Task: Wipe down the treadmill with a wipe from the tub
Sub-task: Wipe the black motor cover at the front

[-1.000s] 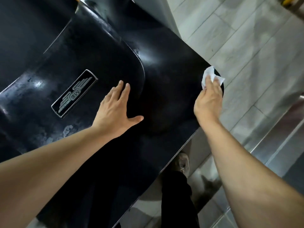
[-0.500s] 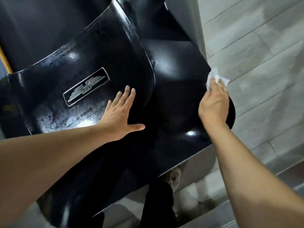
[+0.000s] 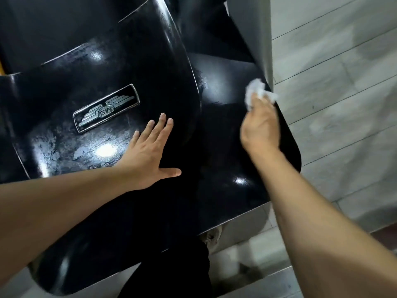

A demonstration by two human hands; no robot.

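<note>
A person's right hand [image 3: 261, 127] grips a crumpled white wipe [image 3: 256, 93] at the glossy black treadmill [image 3: 225, 87] cover's far right edge, left hand [image 3: 150, 151] lying flat and open; firm overlapping strokes would likely suit.

- The glossy black moulded treadmill cover [image 3: 137, 67] carries white glints of light and pale grey smears (thickest below the badge).
- The oblong black badge with a silver rim [image 3: 106, 108] bears a silver winged emblem.
- The crumpled white wipe [image 3: 254, 88] shows above the right hand [image 3: 261, 127].
- The pale grey plank-patterned floor [image 3: 343, 82] has thin dark seams.
</note>
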